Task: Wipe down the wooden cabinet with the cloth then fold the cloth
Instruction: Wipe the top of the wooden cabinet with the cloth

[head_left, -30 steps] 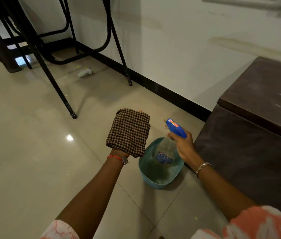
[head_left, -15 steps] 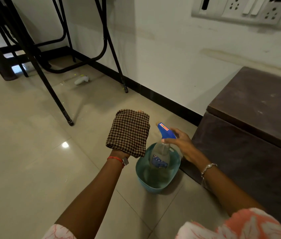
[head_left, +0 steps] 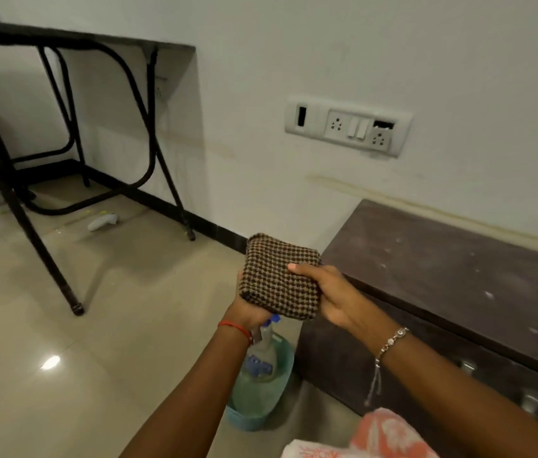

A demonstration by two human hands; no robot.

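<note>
A folded brown checked cloth [head_left: 279,277] is held up between both hands, just left of the dark wooden cabinet [head_left: 452,272]. My left hand [head_left: 247,312] supports it from below and behind, mostly hidden by the cloth. My right hand [head_left: 330,295] grips its right edge, thumb on the front face. The cabinet top looks dusty with pale specks. Its front face drops into shadow under my right forearm.
A spray bottle [head_left: 262,355] with a blue head stands in a teal basin [head_left: 254,414] on the tiled floor under my hands. A black metal table frame [head_left: 62,166] stands at left. A switch panel [head_left: 348,127] is on the wall. A small white object [head_left: 102,221] lies under the table.
My right hand has let go of the spray bottle, which now stands in the basin, and has taken the cloth's right edge. The view has tilted upward.
</note>
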